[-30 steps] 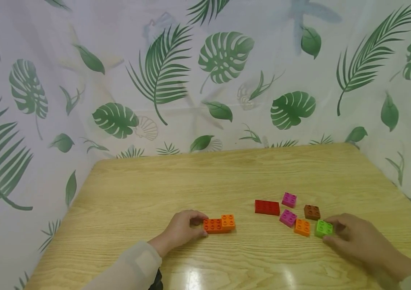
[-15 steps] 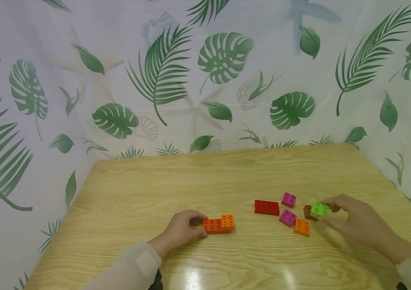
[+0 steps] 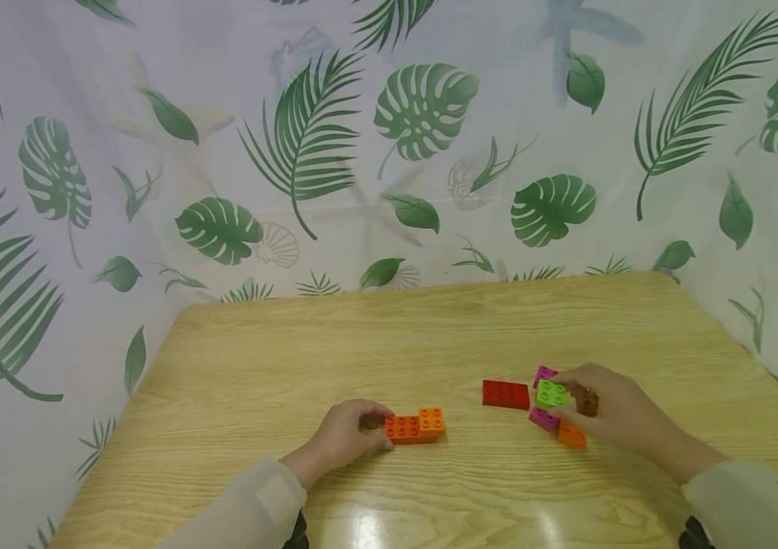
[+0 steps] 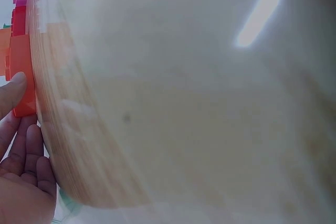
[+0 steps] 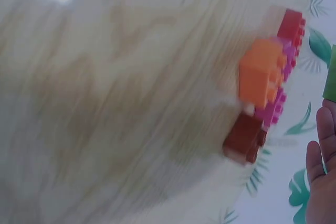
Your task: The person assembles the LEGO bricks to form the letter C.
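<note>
Head view: right hand (image 3: 609,404) pinches the green block (image 3: 551,394), raised near a pink block (image 3: 542,419); a low path may knock it. Left hand (image 3: 344,436) pinches the orange stack (image 3: 413,431).

Left wrist view: end-only grip; off-centre pressure may pivot the stack.

Right wrist view: green block mostly cropped; grip security unclear.

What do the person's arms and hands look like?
The left hand and right hand wear no gloves. The left sleeve and right sleeve are pale cream. Each has a black bit beside it, too hidden to name.
</note>
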### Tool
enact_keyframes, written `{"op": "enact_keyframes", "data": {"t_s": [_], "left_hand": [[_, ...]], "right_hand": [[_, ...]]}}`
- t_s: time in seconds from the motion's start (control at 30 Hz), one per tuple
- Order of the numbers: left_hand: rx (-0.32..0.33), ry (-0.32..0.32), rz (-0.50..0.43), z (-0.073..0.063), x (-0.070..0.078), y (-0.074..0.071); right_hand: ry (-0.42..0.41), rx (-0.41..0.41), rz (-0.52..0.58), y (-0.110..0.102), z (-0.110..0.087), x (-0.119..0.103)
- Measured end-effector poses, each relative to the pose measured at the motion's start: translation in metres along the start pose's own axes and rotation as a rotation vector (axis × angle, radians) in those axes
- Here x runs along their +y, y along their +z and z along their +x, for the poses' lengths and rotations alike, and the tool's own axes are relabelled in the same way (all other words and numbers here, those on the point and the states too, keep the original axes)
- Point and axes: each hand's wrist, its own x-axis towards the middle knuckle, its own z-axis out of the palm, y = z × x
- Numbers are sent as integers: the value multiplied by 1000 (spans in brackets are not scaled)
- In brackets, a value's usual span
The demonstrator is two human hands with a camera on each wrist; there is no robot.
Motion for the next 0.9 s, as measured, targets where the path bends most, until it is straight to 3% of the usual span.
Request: {"op": "enact_keyframes", "data": {"t_s": [0.13, 0.47, 0.9], "left_hand": [[-3, -4, 2, 0, 0, 0], [-2, -8, -8, 1, -2, 0], [1, -6, -3, 1, -2, 0]], "right_hand": [[-1, -17, 63, 13, 7, -8], [8, -60, 88, 41, 26, -26], [-100, -8, 157, 68, 51, -45]]}}
